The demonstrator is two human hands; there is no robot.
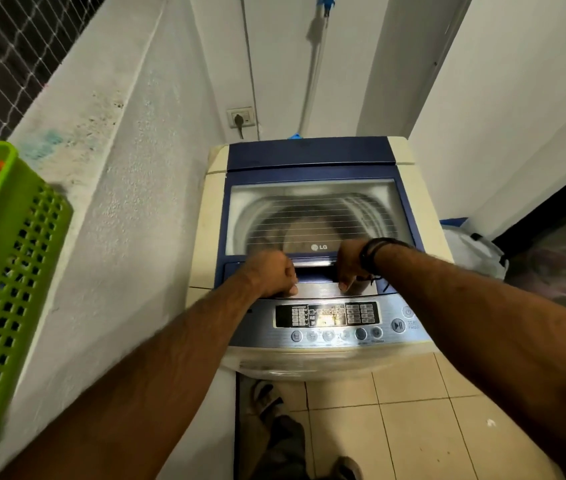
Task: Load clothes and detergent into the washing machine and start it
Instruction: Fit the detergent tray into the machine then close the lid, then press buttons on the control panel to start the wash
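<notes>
Gripping the front handle recess of the washing machine [312,237] lid [312,216], the left hand [274,273] and right hand [352,259] sit side by side, fingers curled; control panel [330,318] just below them, green basket [4,289] well left of the left hand

basket [4,271]: cut by left edge | control panel [326,315] labels: blurred, perhaps unreadable | drum contents: hazy

Your forearms are bare, no sleeves; a dark corded wristband [375,255] wraps your right wrist, sandals [265,396] on your feet.
</notes>
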